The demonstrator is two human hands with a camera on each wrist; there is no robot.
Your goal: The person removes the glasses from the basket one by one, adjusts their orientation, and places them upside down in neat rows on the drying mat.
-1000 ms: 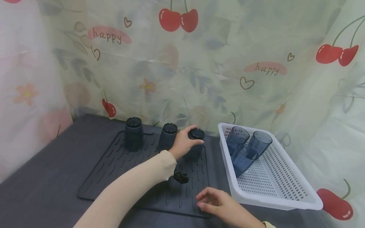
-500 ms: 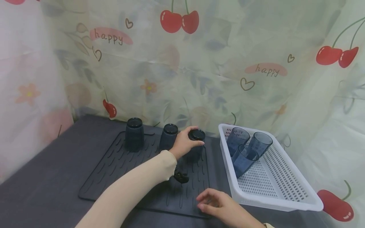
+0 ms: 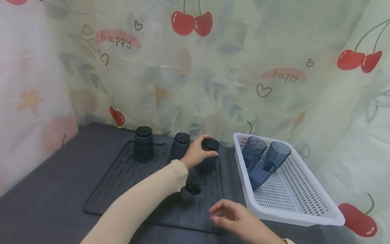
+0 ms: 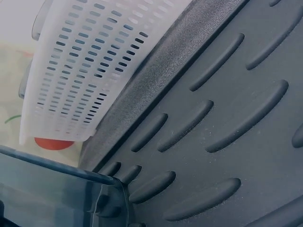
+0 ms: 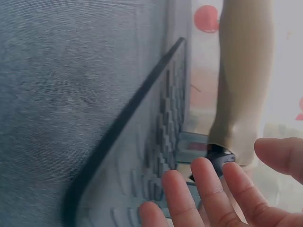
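I saw left hand (image 3: 196, 153) curled round an upturned glass (image 3: 209, 165) mid-frame, presumably to steady it on the mat (image 3: 122, 176); right hand (image 3: 233, 216), lower right, loosely curled, empty

The cream sleeve (image 3: 140, 200) has a ruffled cuff (image 3: 179, 175).

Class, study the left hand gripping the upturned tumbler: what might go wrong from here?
The left hand appears close to the middle tumbler and might knock it. The held tumbler might slip, being gripped near its base. Tilted tumblers clustered in the white basket might clink if jostled.
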